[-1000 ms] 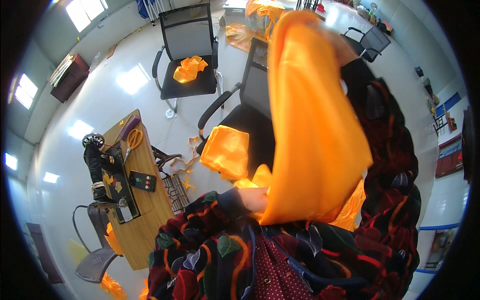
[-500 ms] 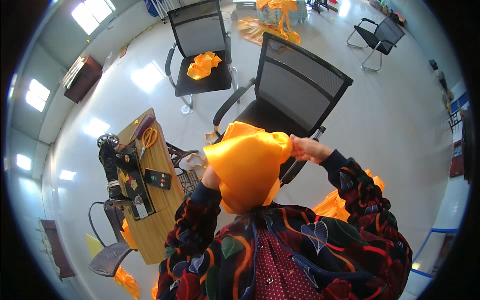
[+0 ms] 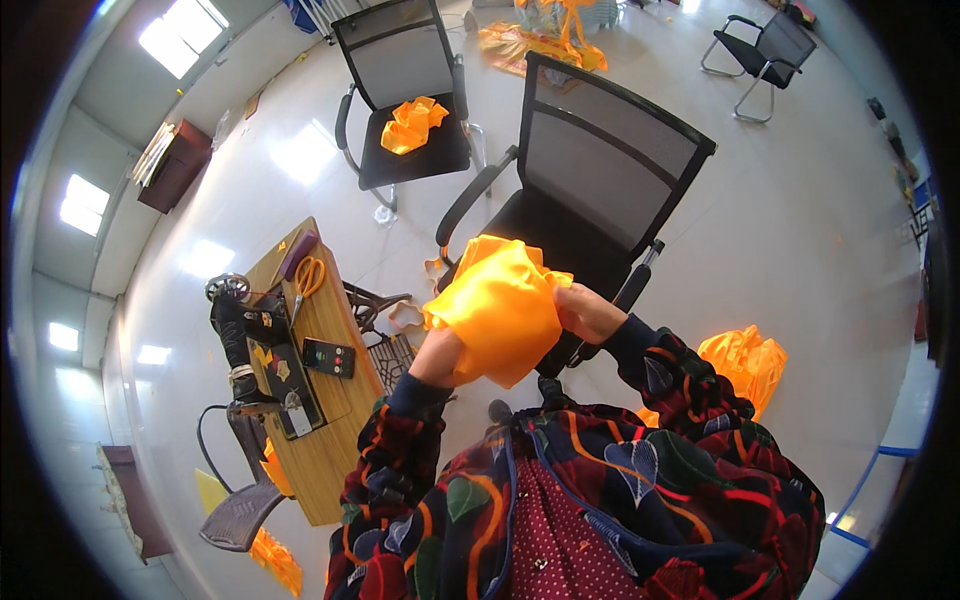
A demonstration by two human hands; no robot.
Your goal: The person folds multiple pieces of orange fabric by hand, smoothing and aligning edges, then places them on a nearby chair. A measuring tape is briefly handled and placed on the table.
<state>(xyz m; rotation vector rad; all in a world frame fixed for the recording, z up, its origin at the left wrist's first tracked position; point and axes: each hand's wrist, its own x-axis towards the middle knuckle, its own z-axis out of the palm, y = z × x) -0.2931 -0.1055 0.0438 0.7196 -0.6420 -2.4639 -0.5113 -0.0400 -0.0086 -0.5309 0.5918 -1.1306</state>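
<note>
At upper left, a dark cabinet (image 3: 175, 166) stands by the wall; at lower left, a low chair (image 3: 243, 515) is partly hidden behind the wooden bench (image 3: 342, 450). The bench carries a black sewing machine (image 3: 231, 328), orange-handled scissors (image 3: 300, 292), a purple case (image 3: 299, 255) and a phone (image 3: 328, 358). At upper centre-left, a black office chair (image 3: 412, 160) bears a crumpled orange piece (image 3: 412, 125). At centre, the two hands are apart, with the bunched orange cloth (image 3: 500, 310) between them: the left hand (image 3: 438, 358) reaches under it, fingers concealed, their closure indeterminable; the right hand (image 3: 592, 313) pinches its right edge. Directly beyond, a mesh-backed armchair (image 3: 618, 150) stands in the way, its seat partly covered from view by the cloth. At right, an orange heap (image 3: 748, 365) lies beyond the sleeve; at upper right stands a smaller-looking chair (image 3: 783, 45).
</note>
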